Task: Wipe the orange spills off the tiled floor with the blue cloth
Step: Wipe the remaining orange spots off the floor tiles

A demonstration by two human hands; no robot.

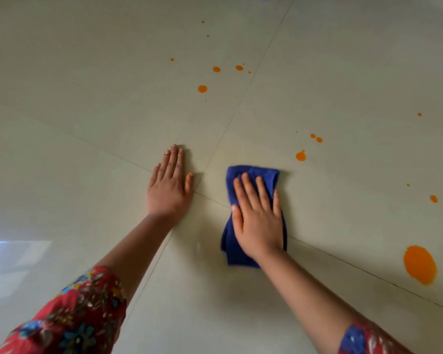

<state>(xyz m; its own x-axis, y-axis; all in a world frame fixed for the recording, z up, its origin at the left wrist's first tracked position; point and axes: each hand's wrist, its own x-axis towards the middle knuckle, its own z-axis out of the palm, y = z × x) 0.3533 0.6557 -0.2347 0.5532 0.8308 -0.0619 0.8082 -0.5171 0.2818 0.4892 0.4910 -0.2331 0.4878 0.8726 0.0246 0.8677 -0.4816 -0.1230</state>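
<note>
Right hand [258, 221] flat on one blue cloth [251, 175]

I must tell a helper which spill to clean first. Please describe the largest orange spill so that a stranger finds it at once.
Start at the blue cloth under the right hand on the tiled floor. Look further right, just below the grout line. The largest orange spill is a solid oval puddle there, while all the others are small drops.

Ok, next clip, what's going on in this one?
A person is kneeling over a tiled floor. The right hand lies flat on a folded blue cloth; the left hand rests flat on the bare tile beside it. Orange spills remain: a large patch to the right and smaller drops ahead of the hands.
</note>
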